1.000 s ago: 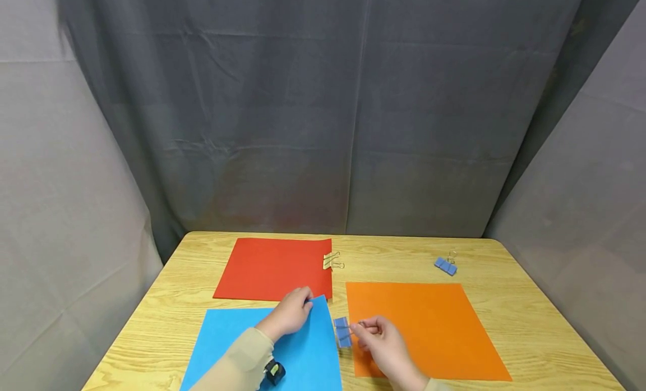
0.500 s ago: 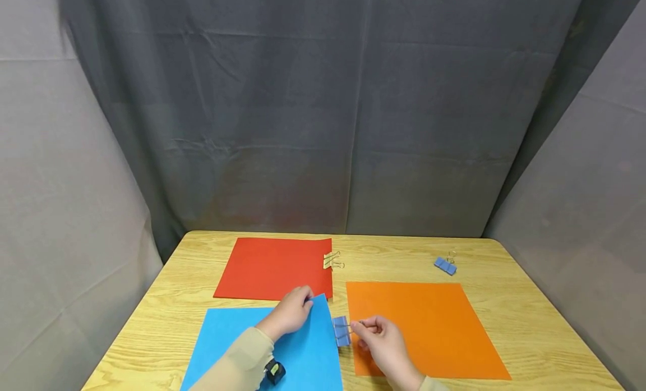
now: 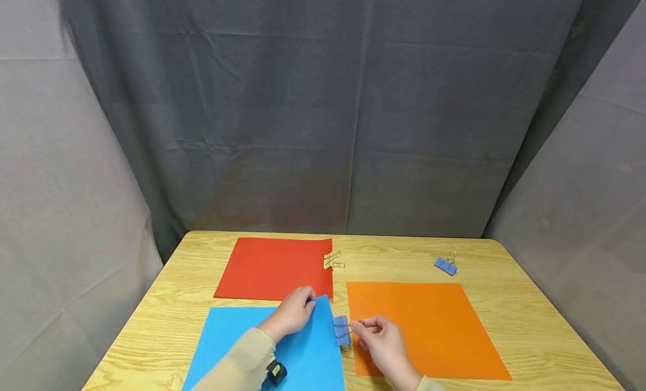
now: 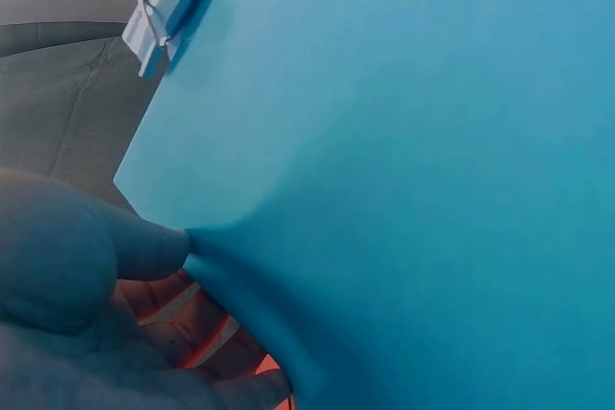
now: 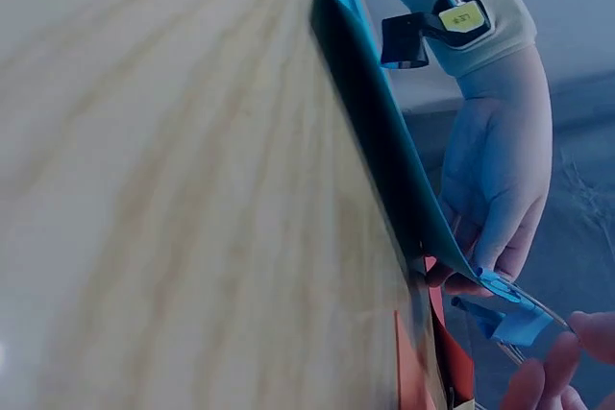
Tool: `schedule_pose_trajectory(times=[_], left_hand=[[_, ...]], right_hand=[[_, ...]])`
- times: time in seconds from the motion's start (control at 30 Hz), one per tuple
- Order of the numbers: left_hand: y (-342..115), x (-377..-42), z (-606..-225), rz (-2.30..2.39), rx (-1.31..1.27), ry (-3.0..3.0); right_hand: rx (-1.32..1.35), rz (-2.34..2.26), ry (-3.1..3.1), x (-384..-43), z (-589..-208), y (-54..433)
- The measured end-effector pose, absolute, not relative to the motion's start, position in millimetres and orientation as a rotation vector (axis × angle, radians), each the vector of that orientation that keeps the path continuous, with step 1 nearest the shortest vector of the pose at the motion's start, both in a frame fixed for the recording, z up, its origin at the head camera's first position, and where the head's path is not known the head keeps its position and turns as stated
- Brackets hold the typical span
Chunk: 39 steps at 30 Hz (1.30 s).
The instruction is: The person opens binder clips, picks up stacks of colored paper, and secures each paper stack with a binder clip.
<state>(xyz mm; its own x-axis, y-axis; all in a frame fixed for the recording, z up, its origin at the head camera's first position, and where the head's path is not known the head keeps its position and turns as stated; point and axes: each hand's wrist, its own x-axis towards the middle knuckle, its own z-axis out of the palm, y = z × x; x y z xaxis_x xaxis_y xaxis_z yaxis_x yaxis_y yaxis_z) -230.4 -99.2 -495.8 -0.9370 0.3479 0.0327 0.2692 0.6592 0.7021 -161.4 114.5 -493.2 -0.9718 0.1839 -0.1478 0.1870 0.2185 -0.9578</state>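
My left hand (image 3: pixel 294 312) pinches the far edge of a blue sheet (image 3: pixel 320 357) near its far right corner. In the left wrist view the thumb (image 4: pixel 149 249) lies on top and the fingers are beneath, and the sheet (image 4: pixel 404 141) bends up there. My right hand (image 3: pixel 384 346) pinches the wire handles of a blue binder clip (image 3: pixel 341 331) between thumb and fingers. Right at the sheet's right edge, the clip (image 4: pixel 163 16) overlaps it in the left wrist view. In the right wrist view, the sheet's edge (image 5: pixel 404 141) is raised off the table.
A red sheet (image 3: pixel 277 267) with a pale yellow binder clip (image 3: pixel 328 261) on its right edge lies behind. An orange sheet (image 3: pixel 429 329) lies under and beyond my right hand. Another blue binder clip (image 3: pixel 446 266) rests at the back right of the wooden table (image 3: pixel 545 346).
The blue sheet and left hand have shifted slightly right, and the clip in my right hand has moved slightly left, so the gap between clip and sheet edge has closed.
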Motion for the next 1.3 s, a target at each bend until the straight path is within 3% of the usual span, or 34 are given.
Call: schedule_pose_trajectory(times=[1.3], left_hand=[[-94,-228,-493,1.133,0.459,2.799]], right_hand=[[0.343,-1.874,2.420,-161,-503,99]])
